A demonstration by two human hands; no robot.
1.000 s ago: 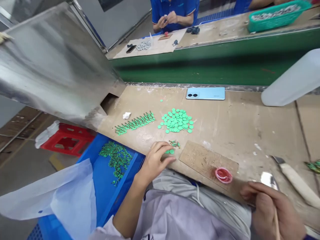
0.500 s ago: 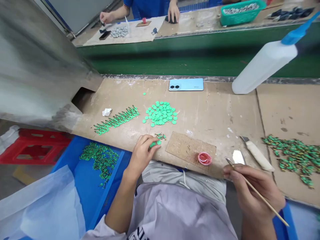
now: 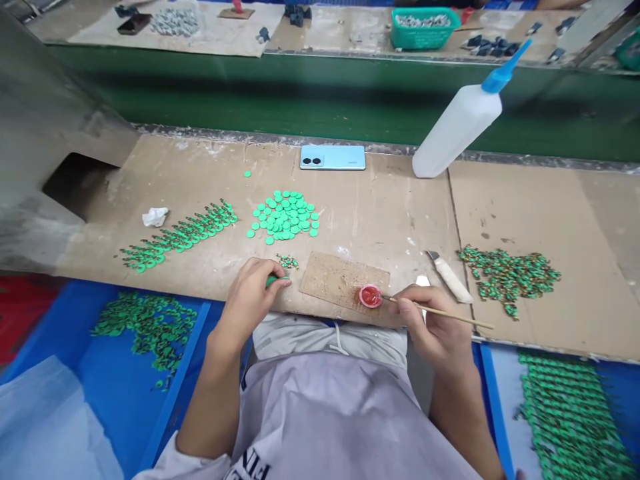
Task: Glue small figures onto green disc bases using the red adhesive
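Note:
Between the fingers of my left hand (image 3: 253, 290) are green discs (image 3: 277, 280), partly hidden by the fingers, near the table's front edge. Just beyond the fingertips lies a small heap of tiny gold-and-green parts (image 3: 287, 262). My right hand (image 3: 435, 323) grips a thin wooden brush (image 3: 450, 315), its tip at the small pink cup of red paste (image 3: 371, 296). The cup sits on a brown cardboard piece (image 3: 330, 281). Loose flat green discs (image 3: 285, 217) lie behind my left hand, and rows of discs with small parts on them (image 3: 183, 233) stand to the left.
A pale blue phone (image 3: 333, 157) and a white bottle (image 3: 457, 130) stand at the back. A knife (image 3: 453, 279) and a pile of green-gold pieces (image 3: 515, 273) lie at right. Blue trays (image 3: 125, 393) flank me below table level.
My right hand has moved left, bringing the brush tip to the red cup. The view has shifted right. My left hand still holds the green discs.

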